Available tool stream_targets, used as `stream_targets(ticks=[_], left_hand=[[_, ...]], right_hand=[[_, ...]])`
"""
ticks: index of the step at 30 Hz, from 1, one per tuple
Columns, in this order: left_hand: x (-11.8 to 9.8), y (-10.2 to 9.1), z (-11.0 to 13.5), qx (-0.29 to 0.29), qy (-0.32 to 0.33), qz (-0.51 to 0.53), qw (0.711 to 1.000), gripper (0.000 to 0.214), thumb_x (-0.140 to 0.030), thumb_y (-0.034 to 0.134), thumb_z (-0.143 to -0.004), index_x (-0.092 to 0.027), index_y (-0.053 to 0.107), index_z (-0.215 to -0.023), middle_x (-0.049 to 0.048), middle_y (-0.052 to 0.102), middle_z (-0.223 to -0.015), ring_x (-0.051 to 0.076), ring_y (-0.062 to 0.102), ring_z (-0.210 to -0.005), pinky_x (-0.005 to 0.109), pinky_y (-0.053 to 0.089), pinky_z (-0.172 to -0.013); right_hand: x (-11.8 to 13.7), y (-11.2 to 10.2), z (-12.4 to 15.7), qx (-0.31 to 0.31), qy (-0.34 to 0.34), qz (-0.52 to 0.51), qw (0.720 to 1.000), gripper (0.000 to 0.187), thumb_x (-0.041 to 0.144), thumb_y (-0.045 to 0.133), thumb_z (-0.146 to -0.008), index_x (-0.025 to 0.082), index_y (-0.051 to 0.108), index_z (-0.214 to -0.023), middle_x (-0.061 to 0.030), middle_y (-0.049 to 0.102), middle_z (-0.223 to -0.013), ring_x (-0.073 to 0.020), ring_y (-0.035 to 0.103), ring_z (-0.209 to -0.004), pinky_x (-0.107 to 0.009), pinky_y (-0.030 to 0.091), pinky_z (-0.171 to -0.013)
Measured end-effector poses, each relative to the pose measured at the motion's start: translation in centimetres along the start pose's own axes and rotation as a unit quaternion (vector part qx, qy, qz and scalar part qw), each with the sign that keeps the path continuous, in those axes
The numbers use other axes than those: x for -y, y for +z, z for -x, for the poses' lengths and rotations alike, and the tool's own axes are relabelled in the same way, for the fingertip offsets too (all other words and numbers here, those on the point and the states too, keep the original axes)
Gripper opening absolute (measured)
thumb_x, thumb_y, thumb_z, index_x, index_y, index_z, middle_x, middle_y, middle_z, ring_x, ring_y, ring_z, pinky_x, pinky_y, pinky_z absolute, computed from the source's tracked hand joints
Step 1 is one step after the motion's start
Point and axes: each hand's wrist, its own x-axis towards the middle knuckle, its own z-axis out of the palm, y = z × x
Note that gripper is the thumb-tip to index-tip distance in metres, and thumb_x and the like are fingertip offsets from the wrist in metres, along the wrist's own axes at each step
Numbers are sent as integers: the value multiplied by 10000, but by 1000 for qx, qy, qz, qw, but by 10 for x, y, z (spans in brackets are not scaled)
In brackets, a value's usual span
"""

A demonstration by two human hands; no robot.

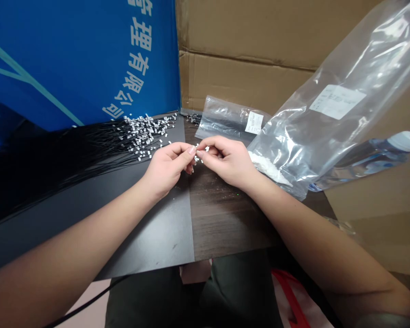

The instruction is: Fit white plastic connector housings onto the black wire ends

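My left hand and my right hand meet above the table, fingertips touching. Each is closed in a pinch, thumb against forefinger. Whatever they grip is too small and too covered by the fingers to name. Small white pieces show just behind the fingertips. To the left of my left hand lies a large bundle of thin black wires, with many small white connectors at their near ends. Beside my right wrist, a big clear plastic bag holds a heap of small white parts.
A smaller labelled plastic bag lies behind my hands, with dark wire ends next to it. A water bottle lies at the right. A cardboard wall and a blue printed panel stand at the back of the table.
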Motion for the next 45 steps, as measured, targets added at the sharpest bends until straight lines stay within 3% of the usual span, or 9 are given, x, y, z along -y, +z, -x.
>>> stream_targets(ticks=[37, 45], left_hand=[[5, 0, -2, -14, 23, 7, 1000, 365, -518, 897, -845, -184, 752, -868, 2, 675, -733, 104, 586, -608, 231, 487, -591], [4, -1, -1, -1, 3, 7, 1000, 397, -541, 903, -828, -174, 751, -819, 4, 659, -694, 108, 582, -602, 235, 493, -592]], right_hand=[[2, 0, -1, -6, -28, -7, 1000, 56, 239, 770, -930, 211, 725, -913, 88, 472, -624, -92, 410, -573, -267, 376, -642], [-1, 2, 0, -10, -25, -12, 1000, 90, 262, 766, -950, 228, 738, -1028, 89, 466, -642, -96, 423, -576, -261, 370, -621]])
